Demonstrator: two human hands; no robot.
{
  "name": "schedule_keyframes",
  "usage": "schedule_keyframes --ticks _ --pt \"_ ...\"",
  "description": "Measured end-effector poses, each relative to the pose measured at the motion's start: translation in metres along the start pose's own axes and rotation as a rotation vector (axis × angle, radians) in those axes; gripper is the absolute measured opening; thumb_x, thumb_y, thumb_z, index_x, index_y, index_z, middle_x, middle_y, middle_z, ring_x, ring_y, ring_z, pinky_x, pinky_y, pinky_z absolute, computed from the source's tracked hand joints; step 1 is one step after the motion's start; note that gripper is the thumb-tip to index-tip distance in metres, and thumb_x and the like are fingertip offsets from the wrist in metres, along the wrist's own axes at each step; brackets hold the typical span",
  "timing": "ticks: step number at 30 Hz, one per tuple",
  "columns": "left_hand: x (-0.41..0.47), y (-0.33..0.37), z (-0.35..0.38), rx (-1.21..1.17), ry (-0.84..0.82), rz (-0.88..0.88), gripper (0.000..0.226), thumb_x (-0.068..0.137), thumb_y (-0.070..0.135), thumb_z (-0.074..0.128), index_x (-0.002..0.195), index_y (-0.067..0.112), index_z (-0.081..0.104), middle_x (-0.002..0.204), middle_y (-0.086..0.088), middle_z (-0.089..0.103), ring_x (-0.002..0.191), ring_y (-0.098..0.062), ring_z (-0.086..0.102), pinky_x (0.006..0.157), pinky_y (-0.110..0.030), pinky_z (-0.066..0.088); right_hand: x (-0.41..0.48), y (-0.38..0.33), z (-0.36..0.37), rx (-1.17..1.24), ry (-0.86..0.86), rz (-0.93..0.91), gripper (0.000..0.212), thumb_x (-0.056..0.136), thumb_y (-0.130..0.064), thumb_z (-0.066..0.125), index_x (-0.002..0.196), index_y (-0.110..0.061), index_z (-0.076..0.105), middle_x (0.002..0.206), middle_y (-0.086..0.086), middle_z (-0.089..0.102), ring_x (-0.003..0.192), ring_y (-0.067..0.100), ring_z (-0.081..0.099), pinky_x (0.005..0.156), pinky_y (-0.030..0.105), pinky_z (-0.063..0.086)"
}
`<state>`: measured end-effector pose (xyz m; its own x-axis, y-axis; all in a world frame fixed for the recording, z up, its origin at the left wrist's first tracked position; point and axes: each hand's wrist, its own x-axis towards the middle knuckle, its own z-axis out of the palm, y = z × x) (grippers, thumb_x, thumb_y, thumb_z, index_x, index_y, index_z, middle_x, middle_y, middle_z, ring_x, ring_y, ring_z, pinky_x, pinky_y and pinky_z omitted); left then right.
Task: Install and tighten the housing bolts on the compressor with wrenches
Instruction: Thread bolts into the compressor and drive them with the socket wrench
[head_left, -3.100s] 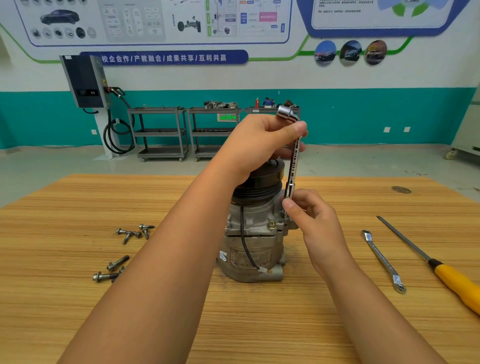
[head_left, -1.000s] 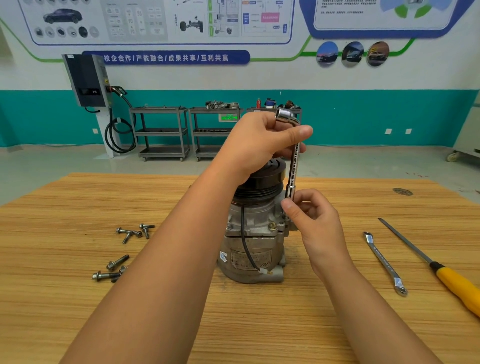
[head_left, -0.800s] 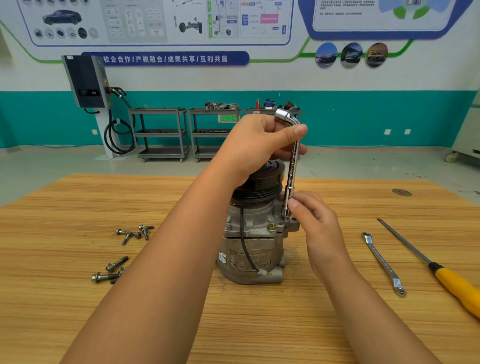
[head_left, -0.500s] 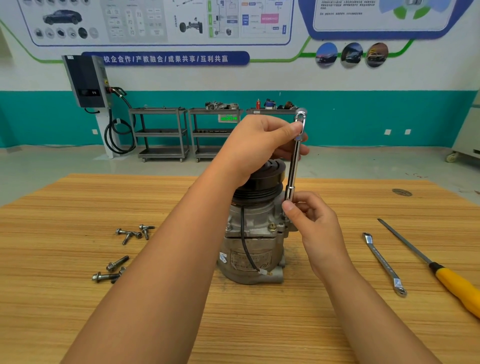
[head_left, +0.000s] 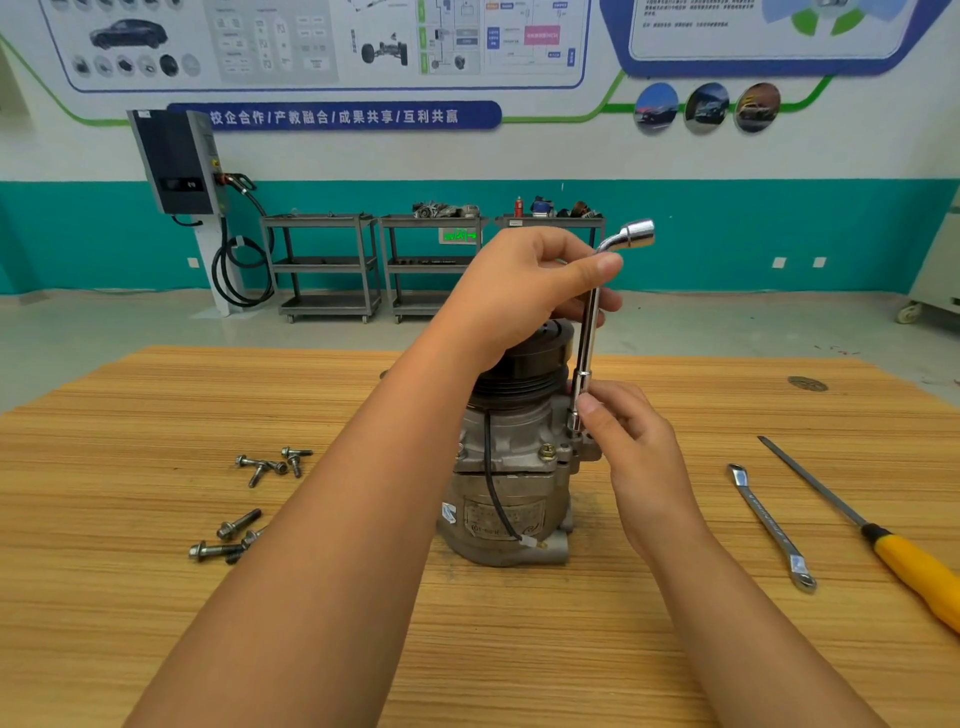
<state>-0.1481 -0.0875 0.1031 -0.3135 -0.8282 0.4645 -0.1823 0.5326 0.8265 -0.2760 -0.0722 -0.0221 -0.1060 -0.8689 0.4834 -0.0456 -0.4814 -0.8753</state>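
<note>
Upright at the middle of the wooden counter (head_left: 519, 649), the compressor (head_left: 511, 467) has an L-shaped socket wrench (head_left: 589, 338) standing on its upper right flange, the left hand (head_left: 524, 291) clasping the wrench's upper shaft, the right hand (head_left: 628, 447) pinching its lower socket end, with loose bolts (head_left: 249, 499) lying left.

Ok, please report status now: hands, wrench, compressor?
Left hand grips L-shaped chrome socket wrench top. Right hand steadies its socket on grey metal compressor. Nothing blocking.
</note>
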Motion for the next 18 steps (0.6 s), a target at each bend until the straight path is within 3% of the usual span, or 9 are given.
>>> schedule_keyframes --ticks 4,10,18 --pt "0.0011 -0.0007 -0.0013 -0.040 -0.027 -0.010 0.014 0.097 0.014 0.055 0.094 0.007 0.066 0.083 -0.005 0.074 0.075 -0.016 0.072 0.073 -0.020 0.056 0.0003 -0.0004 -0.0014 0.028 0.000 -0.009 0.018 0.092 -0.015 0.056 0.085 -0.028 0.068 0.096 -0.006 0.057 0.085 -0.009 0.055 0.072 0.005 0.041" --pt "0.0009 -0.0004 -0.0023 -0.036 -0.049 -0.009 0.020 0.100 0.014 0.048 0.099 0.007 0.067 0.087 -0.005 0.073 0.076 -0.014 0.072 0.076 -0.020 0.056 0.0017 0.0013 -0.0019 0.041 -0.007 -0.029 0.018 0.091 -0.010 0.058 0.082 -0.023 0.069 0.096 -0.003 0.055 0.084 -0.005 0.054 0.071 0.008 0.043" --pt "-0.0007 0.0012 -0.0009 -0.029 -0.015 -0.020 0.013 0.093 0.018 0.062 0.101 0.008 0.066 0.089 -0.005 0.075 0.078 -0.014 0.072 0.067 -0.014 0.052 0.0001 0.0006 -0.0005 -0.013 0.021 -0.012 0.010 0.086 -0.018 0.066 0.084 -0.028 0.064 0.095 0.001 0.061 0.077 0.000 0.056 0.068 0.013 0.047"
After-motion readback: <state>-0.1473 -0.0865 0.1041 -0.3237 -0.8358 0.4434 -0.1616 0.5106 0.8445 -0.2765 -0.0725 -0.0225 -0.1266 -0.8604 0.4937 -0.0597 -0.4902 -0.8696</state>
